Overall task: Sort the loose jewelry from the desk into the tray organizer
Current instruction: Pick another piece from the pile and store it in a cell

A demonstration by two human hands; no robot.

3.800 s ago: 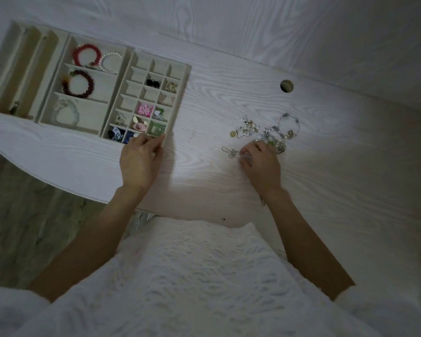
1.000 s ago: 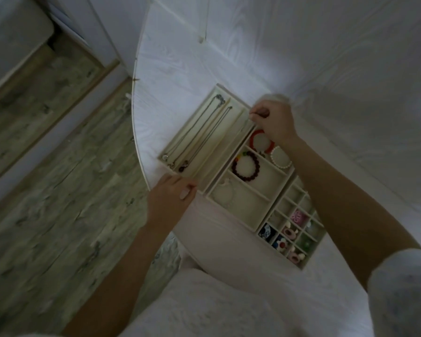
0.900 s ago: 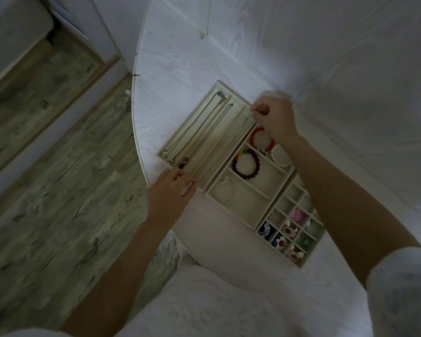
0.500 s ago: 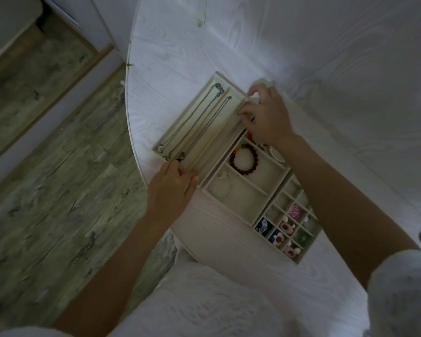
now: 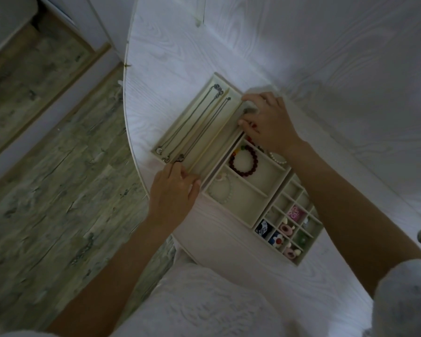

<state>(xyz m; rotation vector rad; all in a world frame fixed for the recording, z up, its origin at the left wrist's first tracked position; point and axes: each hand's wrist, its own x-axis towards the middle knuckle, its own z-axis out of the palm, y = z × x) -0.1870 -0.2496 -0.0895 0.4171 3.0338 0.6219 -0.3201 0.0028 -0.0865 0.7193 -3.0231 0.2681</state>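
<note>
White wood-grain counter [image 5: 180, 57] fills the head view, its curved edge running down the left above a grey plank floor [image 5: 46, 178]. On it sits the tray organizer [image 5: 263, 190], set at a slant in three sections. The right hand [image 5: 269, 124] lies over the far end of the long-slot section, fingers [image 5: 247, 122] bent down into the slot nearest the bracelets — what they pinch is too dim and blurred to tell. Just left of those fingers, two slots hold thin necklaces [image 5: 195, 122] stretched lengthwise, their pendants at the near end. The left hand [image 5: 173, 193] rests at that near corner of the tray, its fingertips [image 5: 178, 166] curled against the rim beside a pendant; whether they grip anything I cannot tell. Between the two hands lies the middle section with a dark red bead bracelet [image 5: 243, 161], a pale bracelet [image 5: 223, 190] nearer the left hand, and a pearl bracelet [image 5: 277, 158] half hidden under the right wrist. Beyond the right forearm, the small-grid section [image 5: 289, 229] holds pink, blue and green pieces.
</note>
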